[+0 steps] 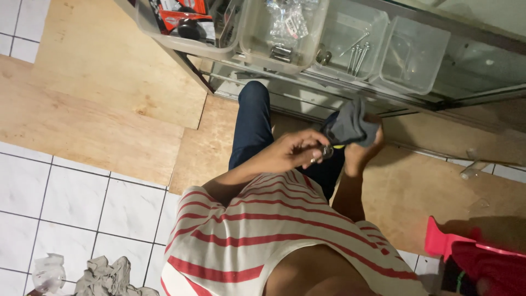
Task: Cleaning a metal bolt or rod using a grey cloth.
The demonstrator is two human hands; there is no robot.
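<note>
Grey cloth gripped in right hand; left hand pinches small metal part; shelf edge close ahead.

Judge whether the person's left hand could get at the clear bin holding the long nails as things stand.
Probably yes. The left hand is only pinching a small metal ring, and the open-topped bin of nails stands just ahead on the shelf, with nothing between them.

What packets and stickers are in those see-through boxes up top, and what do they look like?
Red and black packages: in the leftmost clear bin, flat and boxy, with a dark round thing in front.
Clear bags: in the second bin, crinkly, holding small metal parts, with a small white label with red on it.
Other two bins: loose metal pins only, no labels seen.
</note>
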